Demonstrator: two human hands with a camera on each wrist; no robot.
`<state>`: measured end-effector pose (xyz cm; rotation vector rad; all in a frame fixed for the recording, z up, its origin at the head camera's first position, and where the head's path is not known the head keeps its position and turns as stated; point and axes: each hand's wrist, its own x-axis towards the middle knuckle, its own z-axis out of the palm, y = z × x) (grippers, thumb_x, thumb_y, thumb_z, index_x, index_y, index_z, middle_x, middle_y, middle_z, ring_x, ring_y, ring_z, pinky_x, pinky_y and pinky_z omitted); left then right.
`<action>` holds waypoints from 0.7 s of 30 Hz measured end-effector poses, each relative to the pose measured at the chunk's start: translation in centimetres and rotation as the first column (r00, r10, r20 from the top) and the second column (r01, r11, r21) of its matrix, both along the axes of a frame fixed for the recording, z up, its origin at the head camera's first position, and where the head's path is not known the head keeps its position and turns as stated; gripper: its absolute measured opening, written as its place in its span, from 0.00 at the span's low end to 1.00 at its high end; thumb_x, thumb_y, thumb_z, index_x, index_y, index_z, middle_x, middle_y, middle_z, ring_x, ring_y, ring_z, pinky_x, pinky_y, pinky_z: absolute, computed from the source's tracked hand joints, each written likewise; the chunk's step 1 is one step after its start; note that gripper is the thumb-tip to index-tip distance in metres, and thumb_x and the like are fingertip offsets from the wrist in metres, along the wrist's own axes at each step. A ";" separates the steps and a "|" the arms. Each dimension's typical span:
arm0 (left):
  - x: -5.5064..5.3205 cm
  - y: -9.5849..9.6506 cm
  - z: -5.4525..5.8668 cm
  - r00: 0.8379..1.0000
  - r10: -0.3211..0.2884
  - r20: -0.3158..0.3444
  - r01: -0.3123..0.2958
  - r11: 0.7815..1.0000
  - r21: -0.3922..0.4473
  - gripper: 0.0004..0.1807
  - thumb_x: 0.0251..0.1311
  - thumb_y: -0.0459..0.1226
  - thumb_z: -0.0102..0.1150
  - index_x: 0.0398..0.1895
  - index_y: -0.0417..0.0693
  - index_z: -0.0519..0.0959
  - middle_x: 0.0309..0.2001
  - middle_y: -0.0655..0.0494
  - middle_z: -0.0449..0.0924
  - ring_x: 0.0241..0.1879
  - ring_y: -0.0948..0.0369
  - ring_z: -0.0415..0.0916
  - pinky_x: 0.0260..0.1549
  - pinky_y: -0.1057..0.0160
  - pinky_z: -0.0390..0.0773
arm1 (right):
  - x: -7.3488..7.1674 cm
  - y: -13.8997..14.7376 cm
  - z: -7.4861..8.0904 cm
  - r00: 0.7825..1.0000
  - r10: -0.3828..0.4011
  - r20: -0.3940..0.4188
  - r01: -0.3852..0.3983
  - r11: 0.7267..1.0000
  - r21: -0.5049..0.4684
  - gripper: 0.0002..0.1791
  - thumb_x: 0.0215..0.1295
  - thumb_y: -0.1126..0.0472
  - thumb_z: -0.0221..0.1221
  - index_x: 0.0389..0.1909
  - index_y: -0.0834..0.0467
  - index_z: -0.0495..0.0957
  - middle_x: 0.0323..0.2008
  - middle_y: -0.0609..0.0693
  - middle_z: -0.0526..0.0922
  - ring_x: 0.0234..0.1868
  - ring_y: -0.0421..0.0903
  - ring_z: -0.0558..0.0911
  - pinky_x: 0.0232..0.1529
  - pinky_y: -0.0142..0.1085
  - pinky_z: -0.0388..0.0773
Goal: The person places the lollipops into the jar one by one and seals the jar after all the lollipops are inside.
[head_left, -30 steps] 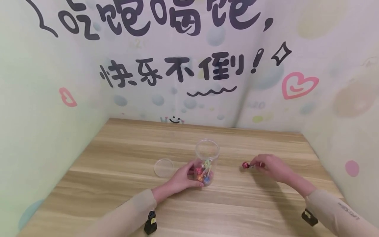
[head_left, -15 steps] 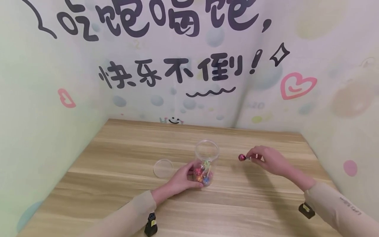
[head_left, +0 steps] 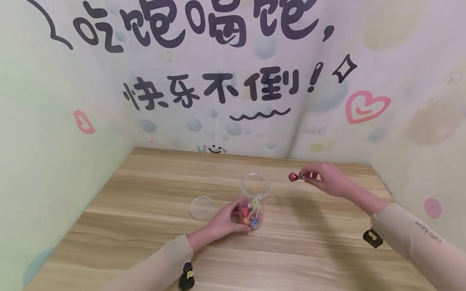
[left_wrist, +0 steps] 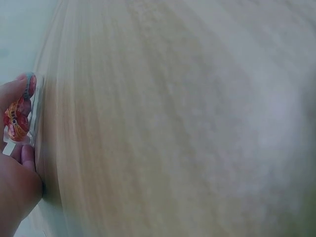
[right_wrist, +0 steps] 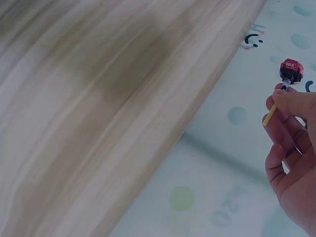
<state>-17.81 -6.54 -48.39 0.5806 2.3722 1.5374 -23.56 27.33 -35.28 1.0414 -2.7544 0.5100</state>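
A clear plastic jar (head_left: 265,201) stands upright and uncovered on the table. Several wrapped lollipops (head_left: 249,218) in red, orange and blue lie in its bottom, their sticks leaning up. My left hand (head_left: 223,221) grips the jar low on its left side, and the left wrist view shows the wrapped candies (left_wrist: 19,118) between thumb and fingers. Right of the jar and raised above the table, my right hand (head_left: 329,178) pinches a dark red lollipop (head_left: 293,176) near its head. In the right wrist view its yellow stick (right_wrist: 270,114) pokes out below the thumb.
A round clear lid (head_left: 202,208) lies flat on the wooden table (head_left: 153,178), left of the jar. Walls with printed lettering rise behind the table and at both sides. Black wrist devices (head_left: 187,276) hang beneath both sleeves.
My right hand has lifted the lollipop up from near the tabletop and shifted it slightly left, toward the jar. The left hand and jar stay in place.
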 end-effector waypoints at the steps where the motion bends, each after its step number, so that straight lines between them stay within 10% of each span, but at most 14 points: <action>1: 0.0 0.0 0.0 1.000 0.003 -0.004 -0.003 1.000 -0.003 0.47 0.47 0.39 0.77 0.71 0.44 0.63 0.62 0.46 0.76 0.58 0.51 0.76 0.62 0.52 0.75 | -0.1 -0.2 0.3 1.000 0.000 -0.002 0.000 1.000 0.007 0.11 0.56 0.71 0.67 0.37 0.52 0.85 0.32 0.40 0.86 0.32 0.32 0.78 0.34 0.33 0.80; 21: 0.1 0.0 0.5 1.000 0.000 -0.014 0.000 1.000 0.020 0.46 0.46 0.37 0.77 0.70 0.42 0.65 0.61 0.44 0.76 0.57 0.50 0.77 0.61 0.50 0.75 | -0.9 -5.5 7.4 0.990 0.134 0.042 -0.136 0.990 0.039 0.10 0.59 0.69 0.66 0.39 0.54 0.86 0.35 0.44 0.88 0.28 0.34 0.77 0.30 0.31 0.79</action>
